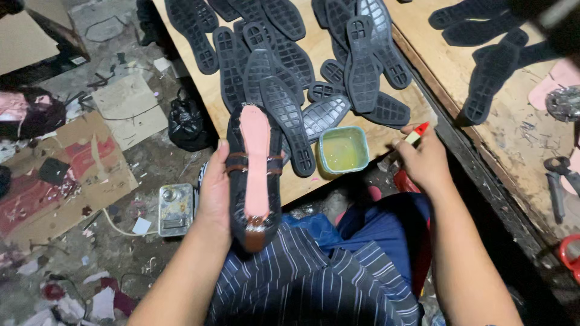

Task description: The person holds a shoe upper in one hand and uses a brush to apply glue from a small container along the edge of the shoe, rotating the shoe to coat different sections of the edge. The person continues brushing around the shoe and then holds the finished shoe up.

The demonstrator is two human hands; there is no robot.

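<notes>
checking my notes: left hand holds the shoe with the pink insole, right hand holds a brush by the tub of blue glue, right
Not quite: the glue in the tub is yellowish, not blue. The head view shows it. The rest holds: left hand holds the shoe, right hand holds a brush by the tub.

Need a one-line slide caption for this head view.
Left hand holds an upturned shoe; right hand holds a red-handled brush beside a glue tub.

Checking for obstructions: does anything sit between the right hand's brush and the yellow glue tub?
Nothing visible does. The right hand holds the brush just right of the glue tub, with bare tabletop between.
</notes>
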